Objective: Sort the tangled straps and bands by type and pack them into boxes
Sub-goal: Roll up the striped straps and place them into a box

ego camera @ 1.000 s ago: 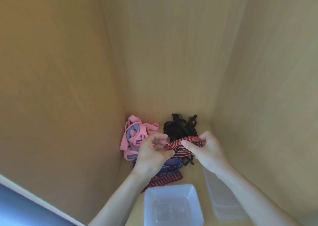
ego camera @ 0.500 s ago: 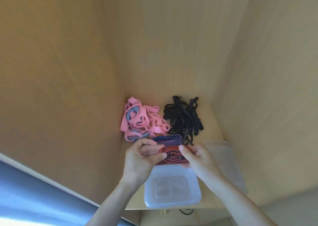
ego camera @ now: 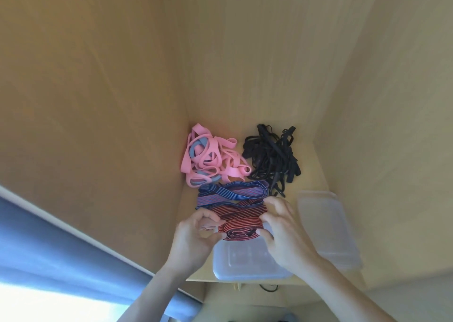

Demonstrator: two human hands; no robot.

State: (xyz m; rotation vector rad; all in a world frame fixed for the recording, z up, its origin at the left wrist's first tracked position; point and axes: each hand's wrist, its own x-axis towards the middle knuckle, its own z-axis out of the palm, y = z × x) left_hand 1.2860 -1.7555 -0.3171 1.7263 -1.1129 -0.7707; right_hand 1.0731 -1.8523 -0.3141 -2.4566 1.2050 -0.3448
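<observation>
Holding a folded red striped band [ego camera: 241,228] between both hands, over the far rim of the clear box [ego camera: 247,265]. Left hand [ego camera: 196,233]: fingers curled, thumb and fingertips pinching the band's left end. Right hand [ego camera: 284,233]: thumb tucked under the band's right end, fingers bent over the top, so it grips that end too. The band spans the gap between the two hands, touching both, partly above the box opening; can't tell if it touches the rim. The box sits below and between the wrists, open side up, at the near edge of the shelf [ego camera: 311,172], moulded bottom showing through. Just beyond the fingertips: more red striped bands [ego camera: 242,210] loose on the shelf, and past those a bunch of blue-purple striped bands [ego camera: 230,193]. Further out from the left hand: a pile of pink bands [ego camera: 210,160] with a few grey-blue ones mixed in, pushed against the left wall panel. Further out from the right hand: a tangle of thin black straps [ego camera: 272,157] beside the pink pile, edges meeting or nearly so. On the outer side of the right hand: a clear lid [ego camera: 328,228] flat on the shelf, just beside the box. Wood panels [ego camera: 245,64] close in the shelf on three sides. Blue fabric [ego camera: 61,243], curtain or blind, can't tell which, runs along the outer side of the left forearm.
</observation>
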